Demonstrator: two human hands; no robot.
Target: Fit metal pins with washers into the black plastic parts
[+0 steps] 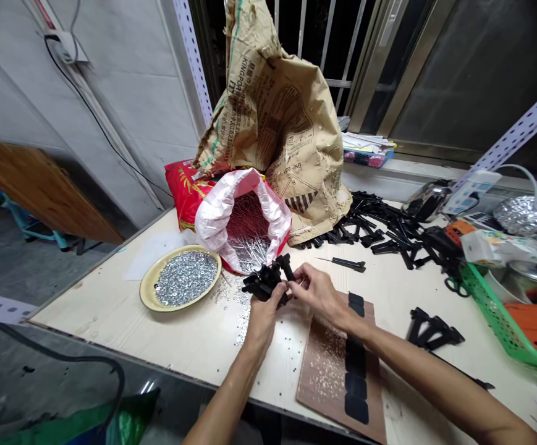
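My left hand (pixel 268 309) is closed round a bunch of black plastic parts (pixel 262 281) above the table. My right hand (pixel 317 290) meets it from the right, its thumb and fingers pinched at the near end of one black part; whatever small thing is between them is too small to make out. Just behind the hands, an open white and red bag (pixel 212 210) holds many long thin metal pins (pixel 251 250) with reddish ends. A yellow dish (pixel 146 295) of small silver metal pieces (pixel 187 278) stands to the left.
A brown board (pixel 317 364) with black pads (pixel 356 386) lies under my right forearm. Black parts (pixel 389 228) are heaped at the back right, with several more (pixel 435 330) nearer. A black-handled tool (pixel 348 264), a green basket (pixel 495 315) and a large paper sack (pixel 291 130) surround the work area.
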